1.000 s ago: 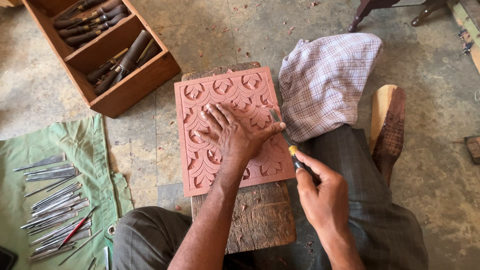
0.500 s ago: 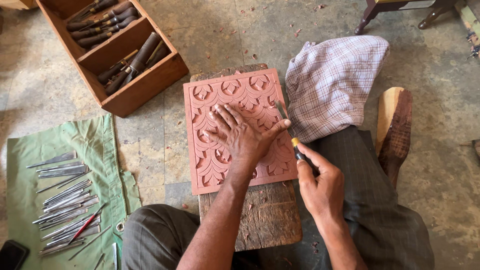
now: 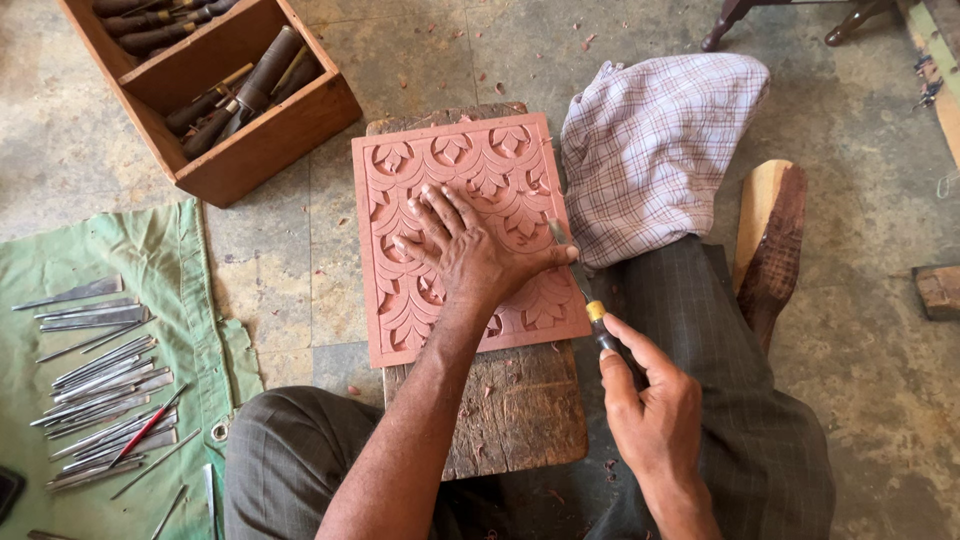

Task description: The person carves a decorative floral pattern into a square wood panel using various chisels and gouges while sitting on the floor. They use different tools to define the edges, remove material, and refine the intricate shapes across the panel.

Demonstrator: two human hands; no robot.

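Carved reddish panel (image 3: 440,190) on wooden block (image 3: 520,410), centre. Left hand (image 3: 470,255) flat, fingers spread, pressing it. Right hand (image 3: 650,410) clamped on chisel (image 3: 585,290), 4 o'clock edge. Pattern mostly cut; lower right apparently unfinished.

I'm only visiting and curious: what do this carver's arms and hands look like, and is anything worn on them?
Both forearms are bare, with no sleeves in view. The left hand and right hand have no gloves, rings, watch or bands that I can see. Lower down, the person wears dark, faintly checked trousers.
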